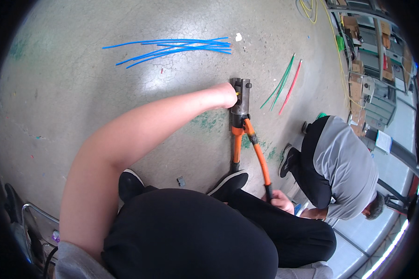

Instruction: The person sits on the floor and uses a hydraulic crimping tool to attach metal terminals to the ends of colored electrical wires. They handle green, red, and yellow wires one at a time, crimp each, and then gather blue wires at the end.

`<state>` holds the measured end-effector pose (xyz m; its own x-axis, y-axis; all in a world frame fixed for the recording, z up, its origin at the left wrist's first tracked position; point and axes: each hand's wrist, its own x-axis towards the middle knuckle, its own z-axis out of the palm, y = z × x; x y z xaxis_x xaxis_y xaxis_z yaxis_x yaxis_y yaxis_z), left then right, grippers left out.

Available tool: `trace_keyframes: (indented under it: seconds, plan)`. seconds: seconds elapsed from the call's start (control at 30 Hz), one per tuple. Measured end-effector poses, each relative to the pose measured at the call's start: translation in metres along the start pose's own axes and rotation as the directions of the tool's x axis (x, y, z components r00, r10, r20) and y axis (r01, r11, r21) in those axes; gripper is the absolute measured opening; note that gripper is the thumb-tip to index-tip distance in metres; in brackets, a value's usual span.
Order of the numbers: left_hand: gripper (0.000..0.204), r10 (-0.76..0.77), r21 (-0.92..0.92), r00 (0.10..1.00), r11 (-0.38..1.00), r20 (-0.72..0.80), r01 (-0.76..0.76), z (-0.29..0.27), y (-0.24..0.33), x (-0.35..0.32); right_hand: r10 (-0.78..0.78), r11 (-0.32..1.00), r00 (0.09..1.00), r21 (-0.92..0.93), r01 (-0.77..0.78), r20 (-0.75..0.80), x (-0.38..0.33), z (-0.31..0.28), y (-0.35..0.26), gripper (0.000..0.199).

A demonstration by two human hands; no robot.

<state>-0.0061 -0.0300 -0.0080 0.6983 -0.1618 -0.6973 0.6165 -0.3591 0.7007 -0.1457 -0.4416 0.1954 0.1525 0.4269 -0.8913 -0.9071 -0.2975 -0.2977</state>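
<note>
A hydraulic crimping tool (240, 104) lies on the floor, with a dark metal head and two orange handles. My left hand (225, 95) is closed right at the side of its head, the fingertips mostly hidden. A thin yellow piece (238, 94), perhaps a cable, shows between this hand and the opening in the head. My right hand (281, 202) is wrapped round the black grip of the tool's swung-out handle, beside my knee. The other handle runs down to my right shoe.
Several blue cables (181, 46) lie at the far left, green cables (283, 81) and a red cable (291, 86) at the right. A small grey metal piece (180, 181) rests between my shoes. To my right a person (344, 162) bends over, near shelves with boxes (356, 86).
</note>
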Motion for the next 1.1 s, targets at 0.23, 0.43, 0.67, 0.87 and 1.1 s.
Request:
trace_keyframes:
  seconds: [0.23, 0.43, 0.67, 0.87, 1.1]
  plan:
    - [0.028, 0.024, 0.050, 0.999, 0.998, -0.021, -0.023, 0.002, 0.003, 0.001, 0.200, 0.936, 0.947, -0.236, -0.261, -0.251, 0.025, 0.003, 0.015, 0.025]
    - [0.028, -0.032, -0.006, 0.999, 0.999, 0.022, 0.032, -0.003, 0.005, -0.004, -0.172, 0.942, 0.985, 0.288, 0.173, -0.029, -0.014, 0.004, 0.007, 0.028]
    - [0.026, 0.004, 0.041, 0.999, 0.999, -0.032, -0.003, 0.001, 0.002, 0.000, 0.247, 0.943, 0.937, -0.162, -0.291, -0.247, 0.029, 0.016, 0.001, 0.018]
    - [0.026, -0.022, 0.072, 0.999, 0.997, 0.030, 0.020, -0.007, 0.007, -0.009, -0.097, 0.983, 0.995, 0.154, 0.097, -0.011, -0.001, 0.013, -0.008, 0.034]
    - [0.025, -0.002, 0.076, 1.000, 0.997, -0.025, 0.004, -0.003, 0.003, -0.003, -0.115, 0.993, 0.992, -0.002, 0.115, -0.054, 0.017, 0.039, -0.016, 0.037]
